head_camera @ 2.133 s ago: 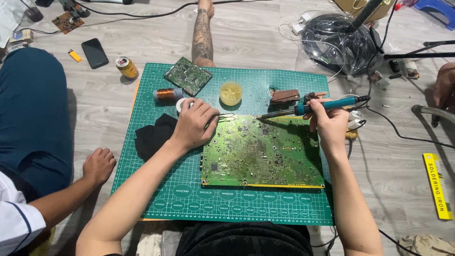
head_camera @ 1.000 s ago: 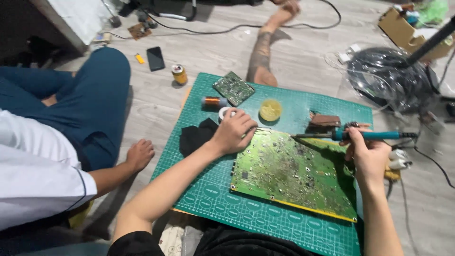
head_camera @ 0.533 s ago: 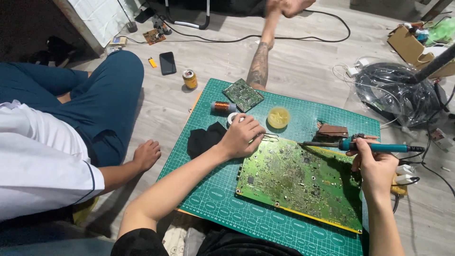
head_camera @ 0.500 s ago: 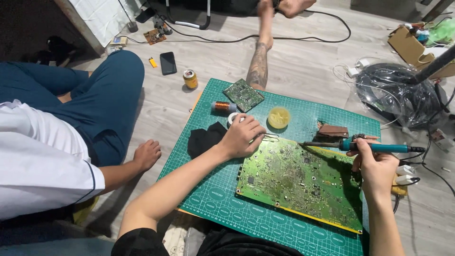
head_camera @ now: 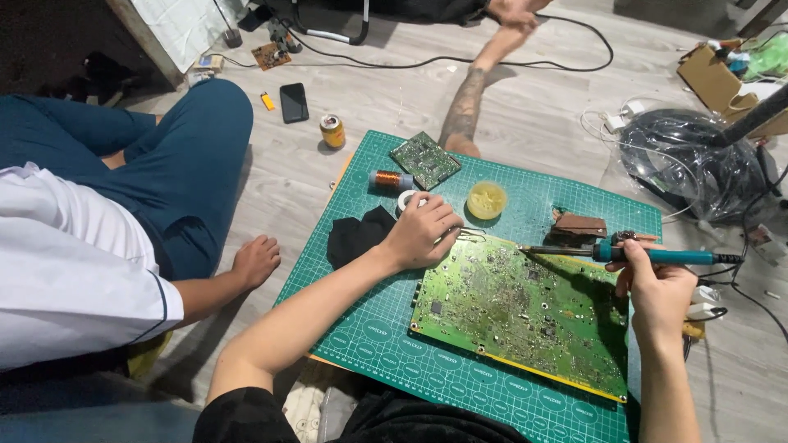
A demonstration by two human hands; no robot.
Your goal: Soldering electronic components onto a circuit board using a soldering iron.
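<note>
— Counting from the near edge: one green mat, and one big circuit board lying flat on it, yellow along its near side. How many hands?

— Two of the wearer's. The left hand rests curled at the board's far left corner; I cannot tell if it pinches anything. The right hand is closed round one teal soldering iron, tip pointing left over the board's far edge.

— And beside the mat?

— A second person sits left, one bare hand flat on the floor, well apart from the mat.

— Farther along the mat?

— One black cloth, one tape roll just past the left hand, one copper wire spool, one round yellow tub, one brown block, one small board at the far edge.

— Packages?

— One can, gold with a red top, on the floor past the far left corner. Beyond it one black phone and one yellow lighter.

— Open room?

— The mat's near left stretch is bare; the right edge is crowded by cables.
</note>
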